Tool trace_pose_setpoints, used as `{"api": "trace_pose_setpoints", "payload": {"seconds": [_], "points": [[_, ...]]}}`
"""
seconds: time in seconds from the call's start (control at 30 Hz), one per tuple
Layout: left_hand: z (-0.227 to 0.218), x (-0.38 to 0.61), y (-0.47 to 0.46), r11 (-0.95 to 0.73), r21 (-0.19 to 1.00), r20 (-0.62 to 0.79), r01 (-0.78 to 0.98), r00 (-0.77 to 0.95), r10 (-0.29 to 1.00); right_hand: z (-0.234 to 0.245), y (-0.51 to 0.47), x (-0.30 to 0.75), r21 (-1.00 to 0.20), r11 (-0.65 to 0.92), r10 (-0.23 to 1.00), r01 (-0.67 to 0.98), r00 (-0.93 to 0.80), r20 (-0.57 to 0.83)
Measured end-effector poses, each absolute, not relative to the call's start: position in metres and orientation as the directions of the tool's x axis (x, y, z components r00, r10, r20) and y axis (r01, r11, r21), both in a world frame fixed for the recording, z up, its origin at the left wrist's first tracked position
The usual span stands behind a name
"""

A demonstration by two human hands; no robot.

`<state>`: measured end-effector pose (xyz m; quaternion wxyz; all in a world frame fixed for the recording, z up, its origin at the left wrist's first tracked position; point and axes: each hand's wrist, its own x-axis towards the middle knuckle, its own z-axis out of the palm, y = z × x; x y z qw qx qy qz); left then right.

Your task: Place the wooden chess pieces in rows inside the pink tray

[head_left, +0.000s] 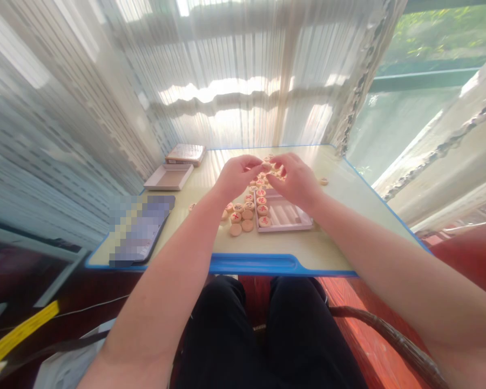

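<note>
Over a pile of round wooden Chinese chess pieces (247,214), my left hand (240,174) pinches one Chinese chess piece (266,167) between thumb and fingertips. My right hand (295,175) is close beside it, thumb and index finger apart around the piece's right side; whether they touch it I cannot tell. Below my right hand lies an open shallow box (285,210) with ridged slots. A column of red-marked pieces (261,209) fills its left slot. Other pieces lie loose, some showing red or dark characters, some plain side up; my hands hide part of the pile.
At the table's left are a shallow box lid (169,177), a flat case (186,154) behind it and a pixelated phone (143,229). One piece (323,181) lies apart on the right. The table (344,237) has a blue edge with a front groove (255,264). Sheer curtains (235,70) hang behind.
</note>
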<state>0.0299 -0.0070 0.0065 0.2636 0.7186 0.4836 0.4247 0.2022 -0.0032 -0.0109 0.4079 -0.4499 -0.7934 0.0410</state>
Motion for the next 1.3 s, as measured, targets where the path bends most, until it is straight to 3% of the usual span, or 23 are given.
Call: {"api": "trace_pose_setpoints", "payload": {"seconds": [0.2, 0.53, 0.73, 0.97, 1.3], "points": [[-0.001, 0.029, -0.005, -0.375, 0.761, 0.298, 0.529, 0.229, 0.927, -0.012, -0.004, 0.204, -0.322, 0.653, 0.705, 0.685, -0.395, 0.590], [0.000, 0.025, -0.006, -0.223, 0.822, 0.143, 0.523, 0.189, 0.971, -0.011, -0.002, 0.205, -0.253, 0.632, 0.724, 0.733, -0.442, 0.529], [-0.004, 0.022, 0.000, -0.256, 0.765, 0.266, 0.591, 0.072, 0.961, 0.002, -0.005, 0.215, -0.138, 0.558, 0.818, 0.818, -0.515, 0.256], [-0.007, 0.023, 0.001, -0.245, 0.666, 0.245, 0.705, 0.103, 0.964, 0.007, -0.005, 0.217, -0.109, 0.523, 0.852, 0.845, -0.520, 0.062], [-0.005, 0.022, 0.000, -0.237, 0.575, 0.231, 0.783, 0.122, 0.965, 0.013, -0.008, 0.216, -0.077, 0.445, 0.895, 0.892, -0.446, 0.004]]}}
